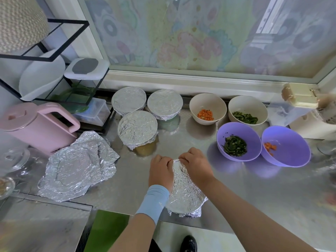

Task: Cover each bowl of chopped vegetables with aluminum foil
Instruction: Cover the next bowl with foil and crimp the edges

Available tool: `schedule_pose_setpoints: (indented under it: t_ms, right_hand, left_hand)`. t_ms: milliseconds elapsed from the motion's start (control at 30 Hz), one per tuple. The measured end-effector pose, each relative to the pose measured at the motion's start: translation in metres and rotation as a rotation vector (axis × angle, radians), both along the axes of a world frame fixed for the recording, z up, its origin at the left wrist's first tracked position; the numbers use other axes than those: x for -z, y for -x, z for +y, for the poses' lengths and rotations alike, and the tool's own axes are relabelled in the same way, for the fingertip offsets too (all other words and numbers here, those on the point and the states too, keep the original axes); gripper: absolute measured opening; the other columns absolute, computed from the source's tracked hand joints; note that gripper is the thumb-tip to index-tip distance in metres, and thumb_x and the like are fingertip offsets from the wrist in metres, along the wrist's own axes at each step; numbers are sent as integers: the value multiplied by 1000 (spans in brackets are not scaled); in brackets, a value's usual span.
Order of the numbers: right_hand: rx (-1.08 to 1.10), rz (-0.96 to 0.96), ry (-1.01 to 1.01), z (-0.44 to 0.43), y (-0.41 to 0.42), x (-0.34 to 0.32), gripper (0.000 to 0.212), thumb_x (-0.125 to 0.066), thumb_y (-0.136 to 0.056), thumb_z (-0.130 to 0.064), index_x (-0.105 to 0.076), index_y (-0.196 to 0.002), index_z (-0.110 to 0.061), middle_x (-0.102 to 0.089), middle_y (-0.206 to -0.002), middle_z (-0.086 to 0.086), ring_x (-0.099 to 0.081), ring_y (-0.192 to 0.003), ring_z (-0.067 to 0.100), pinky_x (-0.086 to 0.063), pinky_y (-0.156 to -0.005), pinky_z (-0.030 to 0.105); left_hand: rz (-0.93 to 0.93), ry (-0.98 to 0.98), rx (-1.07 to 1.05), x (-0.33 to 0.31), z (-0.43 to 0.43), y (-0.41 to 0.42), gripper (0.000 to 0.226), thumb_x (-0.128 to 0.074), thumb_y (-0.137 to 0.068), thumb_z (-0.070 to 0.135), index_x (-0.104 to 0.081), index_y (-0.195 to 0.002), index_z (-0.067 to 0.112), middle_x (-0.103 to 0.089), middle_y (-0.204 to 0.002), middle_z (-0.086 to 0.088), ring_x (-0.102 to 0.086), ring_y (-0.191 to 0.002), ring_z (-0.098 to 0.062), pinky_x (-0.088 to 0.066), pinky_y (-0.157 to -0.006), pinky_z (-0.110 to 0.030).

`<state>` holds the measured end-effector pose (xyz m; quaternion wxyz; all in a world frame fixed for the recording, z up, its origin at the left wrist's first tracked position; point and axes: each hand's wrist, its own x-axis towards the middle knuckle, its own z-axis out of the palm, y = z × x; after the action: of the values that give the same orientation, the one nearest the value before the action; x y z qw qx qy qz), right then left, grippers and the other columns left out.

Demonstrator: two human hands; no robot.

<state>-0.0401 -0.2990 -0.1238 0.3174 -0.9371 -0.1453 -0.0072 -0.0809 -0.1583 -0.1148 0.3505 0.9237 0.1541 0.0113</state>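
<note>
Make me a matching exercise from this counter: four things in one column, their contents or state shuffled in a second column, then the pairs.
1. near-left purple bowl
2. far cream bowl
3. bowl under both hands
4. pink kettle

A. diced carrot
B. foil being pressed on
C. chopped greens
D. lid closed, by the rack

Pairs: 1-C, 2-A, 3-B, 4-D

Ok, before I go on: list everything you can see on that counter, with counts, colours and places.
Foil-covered bowls: three, silver, back centre-left.
Bowl being wrapped: one, silver foil, front centre.
Cream bowls: two, uncovered, back right; carrot and greens.
Purple bowls: two, uncovered, right; greens and carrot.
Foil sheets: crumpled silver pile, left.
Kettle: one, pink, far left.
Wire rack: one, black, back left.
Left hand, right hand: pressing foil at the bowl's far rim.
</note>
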Motion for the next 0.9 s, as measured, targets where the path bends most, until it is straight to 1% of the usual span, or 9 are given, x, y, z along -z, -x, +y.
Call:
schedule_pose_setpoints:
  t_ms: [67,200,333,467,567,633,733,833,900]
  right_hand:
    - [36,-43,33,1,2,2,11,-66,-87,-13,-73,-96,-11,-57,-89,5,-54,-86,28,-48,-75,38]
    - [115,-8,127,0,12,11,30,-40,-96,-22,-67,-90,-13,-55,-91,5,-49,-84,28,-48,-74,42]
    - [181,89,-13,1,13,6,15,-57,-95,-14,-70,-89,-11,-53,-90,6,-49,-88,27,-45,-76,39]
    - [89,78,-24,-3,5,4,10,-63,-91,-13,-72,-87,-11,-52,-87,6,-51,-87,26,-44,-73,35]
    - [16,-52,68,-3,0,3,8,-70,-84,-7,-72,-89,-13,-56,-86,5,-54,-81,29,-50,-69,41]
    - [13,-114,177,0,7,1,31,-74,-72,0,-71,-100,-14,-59,-94,4,-56,-83,29,-52,-69,38]
    - [39,-155,250,6,31,3,46,-62,-72,-4,-63,-117,-12,-61,-110,5,-59,-97,29,-50,-83,38]
    - [63,-144,303,6,46,13,53,-40,-80,-15,-58,-129,-7,-60,-128,10,-57,-118,31,-33,-102,34]
    - [54,-119,315,4,46,17,57,-35,-81,-17,-56,-133,-7,-56,-136,11,-51,-127,30,-30,-108,36]
  left_hand:
    - [-8,-41,-38,-1,-1,7,23,-44,-101,17,-67,-105,17,-47,-99,4,-37,-96,-11,-38,-86,-24]
    - [-6,-42,-28,1,1,12,28,-40,-103,16,-63,-119,21,-50,-108,2,-37,-101,-11,-34,-86,-19]
    - [-10,24,-55,3,2,10,27,-42,-102,15,-67,-112,18,-47,-101,2,-40,-96,-11,-38,-87,-22]
    - [41,-39,-74,3,1,16,30,-39,-103,15,-64,-118,21,-45,-101,1,-46,-95,-17,-42,-81,-24]
    - [18,-131,48,2,2,19,48,-47,-94,-3,-54,-135,21,-49,-118,0,-44,-114,-18,-41,-95,-26]
    - [-31,-174,192,-1,0,17,60,-53,-89,-9,-47,-142,18,-46,-137,-1,-37,-130,-19,-35,-107,-28]
    - [-89,-264,397,3,-4,12,46,-43,-98,12,-46,-144,11,-45,-148,-6,-39,-139,-23,-27,-118,-32]
    - [-36,-341,490,11,-6,13,62,-12,-98,38,-31,-152,13,-31,-158,-3,-27,-146,-18,-7,-120,-31]
    - [-9,-356,492,12,-5,15,67,-4,-96,42,-26,-153,14,-27,-159,-1,-25,-146,-17,-8,-120,-28]
